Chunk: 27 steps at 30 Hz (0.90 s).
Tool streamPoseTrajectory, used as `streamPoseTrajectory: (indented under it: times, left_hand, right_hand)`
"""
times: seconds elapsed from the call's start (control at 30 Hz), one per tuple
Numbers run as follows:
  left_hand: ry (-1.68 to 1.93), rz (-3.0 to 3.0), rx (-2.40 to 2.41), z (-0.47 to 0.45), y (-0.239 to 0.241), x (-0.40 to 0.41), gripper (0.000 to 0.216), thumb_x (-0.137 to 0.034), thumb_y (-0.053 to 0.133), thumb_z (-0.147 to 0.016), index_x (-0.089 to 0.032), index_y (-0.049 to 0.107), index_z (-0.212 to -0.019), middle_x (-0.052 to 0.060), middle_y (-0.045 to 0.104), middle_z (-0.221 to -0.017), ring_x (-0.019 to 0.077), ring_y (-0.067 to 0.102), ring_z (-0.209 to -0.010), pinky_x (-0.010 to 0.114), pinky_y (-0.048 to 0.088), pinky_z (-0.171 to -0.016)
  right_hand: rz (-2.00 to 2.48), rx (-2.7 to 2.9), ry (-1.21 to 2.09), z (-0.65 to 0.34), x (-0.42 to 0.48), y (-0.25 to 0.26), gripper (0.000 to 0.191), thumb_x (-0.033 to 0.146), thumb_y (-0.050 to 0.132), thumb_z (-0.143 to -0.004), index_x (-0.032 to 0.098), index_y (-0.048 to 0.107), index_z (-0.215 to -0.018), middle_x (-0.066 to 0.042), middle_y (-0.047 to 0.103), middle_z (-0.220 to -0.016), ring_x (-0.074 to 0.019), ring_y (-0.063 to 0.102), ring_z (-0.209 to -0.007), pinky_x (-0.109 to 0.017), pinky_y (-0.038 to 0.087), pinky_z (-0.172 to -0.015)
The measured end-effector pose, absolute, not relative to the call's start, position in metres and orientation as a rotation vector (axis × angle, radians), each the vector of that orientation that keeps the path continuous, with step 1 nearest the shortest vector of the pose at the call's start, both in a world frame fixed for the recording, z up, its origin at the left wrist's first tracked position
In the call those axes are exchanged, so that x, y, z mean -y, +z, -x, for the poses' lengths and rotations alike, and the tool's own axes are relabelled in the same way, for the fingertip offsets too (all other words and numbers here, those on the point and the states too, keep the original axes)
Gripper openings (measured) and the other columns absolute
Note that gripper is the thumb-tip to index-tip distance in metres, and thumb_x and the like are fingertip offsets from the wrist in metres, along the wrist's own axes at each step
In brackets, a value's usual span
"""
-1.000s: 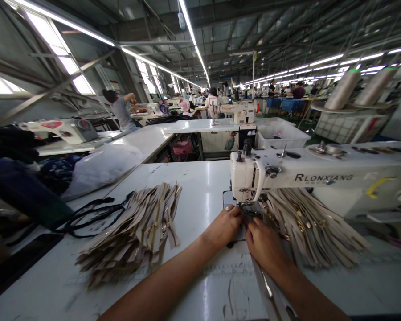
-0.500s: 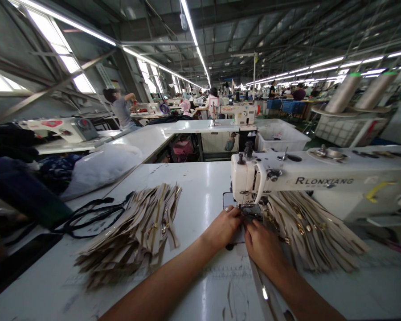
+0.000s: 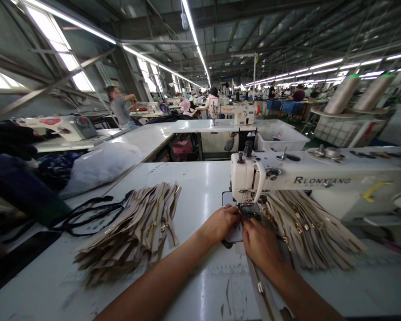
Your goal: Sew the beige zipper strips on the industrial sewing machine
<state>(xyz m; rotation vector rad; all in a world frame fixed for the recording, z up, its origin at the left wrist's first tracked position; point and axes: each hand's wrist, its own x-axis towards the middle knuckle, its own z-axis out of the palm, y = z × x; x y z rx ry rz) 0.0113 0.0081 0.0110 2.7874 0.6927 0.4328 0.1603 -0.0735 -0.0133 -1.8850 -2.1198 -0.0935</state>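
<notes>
Both my hands meet at the presser foot (image 3: 249, 208) of a white sewing machine (image 3: 321, 178). My left hand (image 3: 220, 224) lies curled on the table with its fingertips pinched at the foot. My right hand (image 3: 260, 243) presses a beige zipper strip (image 3: 259, 285) that runs from under the foot back toward me. Whether the left fingers grip the strip is hidden. A fanned pile of beige zipper pieces (image 3: 137, 229) lies left of my arm. Another such pile (image 3: 310, 229) lies under the machine arm on the right.
Black straps (image 3: 87, 214) lie left of the left pile, with dark cloth and a white bag (image 3: 100, 167) beyond. Two thread cones (image 3: 357, 93) stand at the back right. Other sewing tables, a white bin (image 3: 280, 133) and several workers fill the hall behind.
Both hands have edged slightly toward me and left at the presser foot. The view has shifted a little; the piles stay put.
</notes>
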Motion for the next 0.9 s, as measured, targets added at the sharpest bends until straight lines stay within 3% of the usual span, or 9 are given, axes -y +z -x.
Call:
streamPoseTrajectory:
  times: [0.53, 0.73, 0.9]
  left_hand:
    - [0.586, -2.745, -0.822, -0.011, 0.003, -0.006, 0.016, -0.018, 0.056, -0.092, -0.014, 0.07, -0.099, 0.009, 0.065, -0.098, 0.0202, 0.06, -0.094, 0.032, 0.052, -0.086]
    - [0.614, -2.777, -0.631, -0.009, 0.002, -0.006, 0.027, -0.018, 0.047, -0.097, -0.02, 0.066, -0.116, 0.008, 0.063, -0.107, 0.02, 0.058, -0.1, 0.034, 0.051, -0.089]
    - [0.553, -2.807, -0.615, -0.009, 0.001, -0.006, 0.03, -0.014, 0.047, -0.095, -0.02, 0.067, -0.116, 0.009, 0.064, -0.105, 0.0205, 0.059, -0.099, 0.035, 0.051, -0.09]
  right_hand:
    - [1.901, 2.082, -0.064, -0.162, 0.074, -0.015, 0.032, 0.017, 0.039, -0.094, 0.017, 0.067, -0.109, -0.009, 0.07, -0.098, -0.0198, 0.067, -0.085, -0.029, 0.048, -0.073]
    - [1.886, 2.09, 0.034, -0.167, 0.079, -0.009, 0.032, 0.019, 0.038, -0.096, 0.016, 0.068, -0.107, -0.01, 0.071, -0.102, -0.0204, 0.067, -0.091, -0.029, 0.049, -0.079]
    - [1.818, 1.988, 0.166, -0.178, 0.101, -0.015, 0.032, 0.02, 0.047, -0.09, 0.017, 0.064, -0.117, -0.008, 0.072, -0.103, -0.019, 0.067, -0.092, -0.029, 0.05, -0.082]
